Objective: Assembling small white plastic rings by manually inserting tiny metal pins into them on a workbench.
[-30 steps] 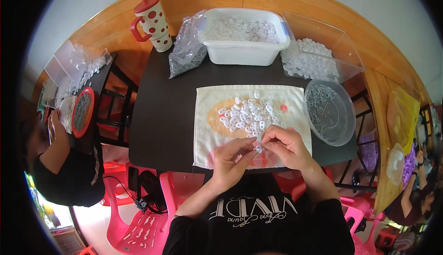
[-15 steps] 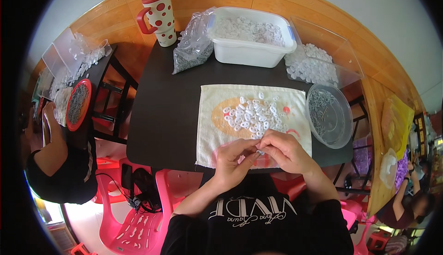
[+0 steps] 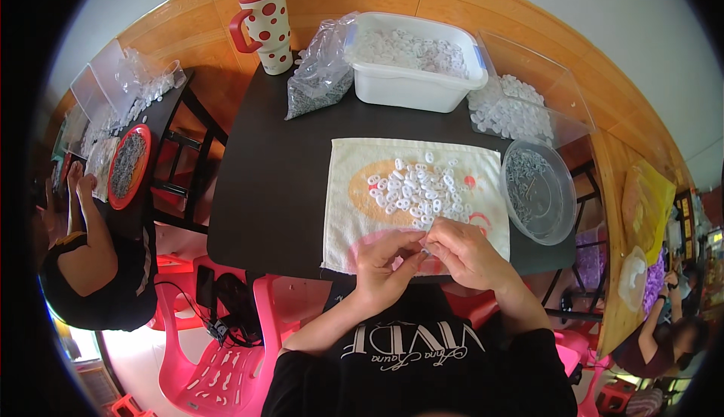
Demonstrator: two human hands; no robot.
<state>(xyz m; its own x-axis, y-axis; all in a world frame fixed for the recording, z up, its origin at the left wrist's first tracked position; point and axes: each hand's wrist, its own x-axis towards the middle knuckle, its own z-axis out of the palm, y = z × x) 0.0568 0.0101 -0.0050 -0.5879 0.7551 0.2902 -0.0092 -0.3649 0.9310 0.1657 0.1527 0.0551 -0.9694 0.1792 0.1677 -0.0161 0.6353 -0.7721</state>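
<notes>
Near the front edge of a cream towel [image 3: 343,162], my two hands meet fingertip to fingertip. My left hand [image 3: 383,266] pinches a small white plastic piece [image 3: 426,252] between thumb and forefinger, mostly covered by the fingers. My right hand [image 3: 466,251] is closed in a pinch right against it; what its fingertips hold is hidden. Just beyond the fingers lies a loose pile of white oval plastic pieces [image 3: 411,187], many with two holes. To the right of the towel, a round clear tub [image 3: 562,210] contains many small grey metal parts, partly over the towel's edge.
Along the back of the dark table [image 3: 260,191] stand a dotted tumbler [image 3: 265,29], a bag of grey parts [image 3: 320,89], a white bin of pieces [image 3: 411,89] and a clear box [image 3: 513,108] of white pieces. A pink chair [image 3: 219,372] is at left. Other people work at both sides.
My hands stay together at the towel's front edge, with the fingers shifting slightly around the small piece. The whole view has moved a little. At left, another person's arms have moved.
</notes>
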